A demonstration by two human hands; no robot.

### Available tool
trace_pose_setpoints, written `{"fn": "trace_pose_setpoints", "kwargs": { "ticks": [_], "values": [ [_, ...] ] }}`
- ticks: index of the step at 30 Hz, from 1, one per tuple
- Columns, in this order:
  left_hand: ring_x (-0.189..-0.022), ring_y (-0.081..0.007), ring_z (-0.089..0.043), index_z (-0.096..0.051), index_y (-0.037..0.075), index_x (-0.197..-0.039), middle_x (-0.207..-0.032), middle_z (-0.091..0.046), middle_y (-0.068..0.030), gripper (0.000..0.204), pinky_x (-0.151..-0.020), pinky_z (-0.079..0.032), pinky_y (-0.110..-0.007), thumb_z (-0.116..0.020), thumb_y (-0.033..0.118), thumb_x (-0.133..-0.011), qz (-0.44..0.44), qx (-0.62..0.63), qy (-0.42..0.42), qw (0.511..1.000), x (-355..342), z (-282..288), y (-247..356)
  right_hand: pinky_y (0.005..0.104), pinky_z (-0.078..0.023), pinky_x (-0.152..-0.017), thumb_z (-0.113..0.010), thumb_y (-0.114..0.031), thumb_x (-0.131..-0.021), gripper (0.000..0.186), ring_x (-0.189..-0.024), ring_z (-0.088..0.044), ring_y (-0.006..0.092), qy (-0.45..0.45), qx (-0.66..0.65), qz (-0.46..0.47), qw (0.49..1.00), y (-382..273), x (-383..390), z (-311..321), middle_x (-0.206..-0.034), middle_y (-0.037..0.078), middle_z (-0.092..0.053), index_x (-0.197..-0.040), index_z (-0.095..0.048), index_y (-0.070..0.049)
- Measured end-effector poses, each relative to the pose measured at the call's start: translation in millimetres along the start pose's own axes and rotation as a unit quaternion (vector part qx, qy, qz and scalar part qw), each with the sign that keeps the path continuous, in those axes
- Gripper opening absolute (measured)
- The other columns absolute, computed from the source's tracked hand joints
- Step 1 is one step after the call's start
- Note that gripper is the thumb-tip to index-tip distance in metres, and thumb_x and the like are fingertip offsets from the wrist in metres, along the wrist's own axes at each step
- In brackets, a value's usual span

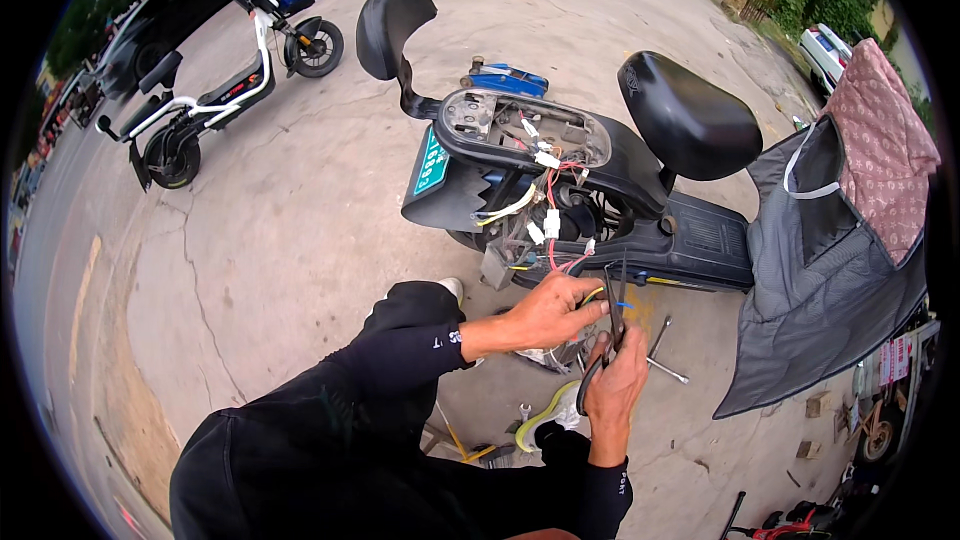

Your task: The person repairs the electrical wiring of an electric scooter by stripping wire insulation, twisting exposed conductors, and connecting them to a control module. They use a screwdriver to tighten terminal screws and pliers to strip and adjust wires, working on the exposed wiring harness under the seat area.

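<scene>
My left hand pinches a thin yellow wire between thumb and fingers, beside the opened body of a black electric scooter. In my right hand is a pair of dark scissors, gripped by the handles, with the blades apart and pointing up at the wire. A small blue piece shows by the blades; whether they touch it I cannot tell. Red wires with white connectors hang from the scooter just above my left hand. The scooter's seat is tipped up.
A cross-shaped wrench lies right of my hands. Beyond the scooter sits a blue floor jack. A quilted grey leg cover drapes over the scooter's front. At left stand a white scooter and a black car.
</scene>
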State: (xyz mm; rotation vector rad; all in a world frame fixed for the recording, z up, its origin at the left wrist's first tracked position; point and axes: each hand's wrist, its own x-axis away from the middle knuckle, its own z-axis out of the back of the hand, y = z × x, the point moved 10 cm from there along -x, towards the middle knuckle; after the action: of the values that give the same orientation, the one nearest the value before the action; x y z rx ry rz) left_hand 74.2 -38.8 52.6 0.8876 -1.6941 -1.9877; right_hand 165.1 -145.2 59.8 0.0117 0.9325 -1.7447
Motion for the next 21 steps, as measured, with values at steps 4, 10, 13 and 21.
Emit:
{"fn": "trace_pose_setpoints", "kwargs": {
  "ticks": [4,10,13,21],
  "values": [
    [-0.056,-0.0045,-0.047,-0.065,0.001,-0.104,-0.063,-0.051,0.001,0.019,-0.048,-0.04,-0.026,-0.059,0.018,-0.098,0.034,-0.007,-0.016,0.999,1,4,9,0.0485,-0.045,-0.069,-0.063,-0.003,-0.086,0.026,-0.083,-0.058,0.0426,-0.012,0.009,-0.002,1.0,2,-2,-2,-0.093,0.021,-0.056,-0.11,-0.055,-0.001],
    [-0.058,-0.0033,-0.044,-0.065,0.002,-0.106,-0.066,-0.048,0.0057,0.021,-0.05,-0.039,-0.025,-0.059,0.021,-0.099,0.055,0.027,-0.041,0.997,1,-2,-6,0.0475,-0.046,-0.069,-0.064,-0.002,-0.085,0.027,-0.081,-0.058,0.0419,0.011,0.028,0.052,0.998,-5,-6,1,-0.091,0.02,-0.056,-0.111,-0.056,0.0],
    [-0.059,-0.0028,-0.041,-0.064,0.003,-0.107,-0.067,-0.047,0.0069,0.021,-0.05,-0.036,-0.025,-0.058,0.022,-0.101,0.056,0.053,-0.047,0.996,-2,-2,-14,0.0461,-0.046,-0.069,-0.064,-0.002,-0.085,0.028,-0.08,-0.059,0.0404,0.013,0.018,0.05,0.998,-5,-7,0,-0.09,0.02,-0.056,-0.111,-0.056,0.0],
    [-0.058,-0.0028,-0.034,-0.062,0.005,-0.105,-0.065,-0.04,0.0093,0.02,-0.05,-0.028,-0.024,-0.055,0.024,-0.102,0.066,0.061,-0.066,0.994,-6,-2,-13,0.0403,-0.047,-0.067,-0.071,-0.003,-0.078,0.036,-0.077,-0.06,0.0307,-0.007,-0.052,-0.022,0.998,5,-5,-3,-0.088,0.014,-0.058,-0.113,-0.06,-0.002]
  ]
}}
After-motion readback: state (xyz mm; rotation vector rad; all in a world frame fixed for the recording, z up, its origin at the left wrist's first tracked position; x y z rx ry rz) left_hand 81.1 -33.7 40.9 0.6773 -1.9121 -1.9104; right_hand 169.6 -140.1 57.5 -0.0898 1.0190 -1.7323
